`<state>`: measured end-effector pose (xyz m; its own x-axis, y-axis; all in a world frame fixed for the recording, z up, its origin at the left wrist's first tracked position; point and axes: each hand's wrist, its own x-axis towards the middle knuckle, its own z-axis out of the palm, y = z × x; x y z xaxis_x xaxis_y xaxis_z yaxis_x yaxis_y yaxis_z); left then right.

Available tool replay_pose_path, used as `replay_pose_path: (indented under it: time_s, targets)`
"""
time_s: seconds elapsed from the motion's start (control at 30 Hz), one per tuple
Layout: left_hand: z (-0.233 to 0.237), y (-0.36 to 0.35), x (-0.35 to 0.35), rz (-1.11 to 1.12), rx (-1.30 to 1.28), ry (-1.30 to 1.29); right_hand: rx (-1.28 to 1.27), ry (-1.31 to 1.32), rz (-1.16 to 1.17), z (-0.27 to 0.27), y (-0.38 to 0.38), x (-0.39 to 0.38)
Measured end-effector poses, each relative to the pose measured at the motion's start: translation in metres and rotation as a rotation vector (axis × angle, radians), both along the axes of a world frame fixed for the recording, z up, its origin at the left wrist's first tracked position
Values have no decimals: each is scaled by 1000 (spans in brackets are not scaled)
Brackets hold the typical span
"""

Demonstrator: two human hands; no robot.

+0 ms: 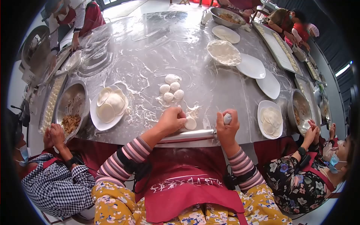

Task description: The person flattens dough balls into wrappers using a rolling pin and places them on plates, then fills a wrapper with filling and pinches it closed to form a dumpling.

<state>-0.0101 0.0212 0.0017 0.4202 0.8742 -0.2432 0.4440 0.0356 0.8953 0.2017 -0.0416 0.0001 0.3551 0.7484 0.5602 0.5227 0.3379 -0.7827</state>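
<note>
A metal rolling pin (pixel 183 136) lies along the near edge of the floured steel table (pixel 150 48). My right hand (pixel 227 125) is wrapped round the pin's handle (pixel 227 118) at its right end. Just beyond the pin, my left hand (pixel 173 120) pinches the left edge of a small flat dough disc (pixel 190 123). Several round dough pieces (pixel 174 86) sit together beyond my left hand. Loose flour (pixel 193 112) is scattered by the disc.
Plates of wrappers stand to the left (pixel 94 117) and right (pixel 264 132). Metal bowls of filling (pixel 83 93) (pixel 296 100) flank them. Flour plate (pixel 224 53) and white plates (pixel 251 66) lie at back right. Co-workers (pixel 56 180) (pixel 300 168) sit on both sides.
</note>
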Motion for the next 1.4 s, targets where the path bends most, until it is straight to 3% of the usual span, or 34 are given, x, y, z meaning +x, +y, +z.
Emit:
replay_pose_path:
  time_s: [0.13,0.23,0.27,0.43,0.53,0.63,0.67,0.77,0.9,1.03,1.1,1.27,1.4]
  targets:
    - [21,0,13,-116,249,249,74,-104,-43,13,37,-9]
    - [14,11,25,-144,271,108,109,-102,-1,15,52,-13]
    - [14,13,27,-209,310,169,110,-122,-5,14,51,-11]
    - [11,7,11,-195,331,169,80,-170,-33,7,2,0]
    - [7,0,4,-91,96,67,10,-56,-17,2,-8,1]
    - [12,-2,15,-193,383,268,106,-135,-27,11,34,-8]
    - [25,0,20,-214,364,405,115,-131,-38,12,44,-10]
    - [15,11,23,-230,331,233,107,-123,4,13,53,-10]
    - [15,6,12,-248,328,186,79,-147,-10,11,6,-2]
    - [15,-1,4,-195,42,47,37,-74,-32,4,-9,0]
    - [19,2,8,-250,255,127,63,-81,-50,4,20,-5]
    - [16,15,20,-278,331,215,51,-99,29,8,61,-11]
    - [15,11,11,-322,366,232,45,-135,21,4,13,0]
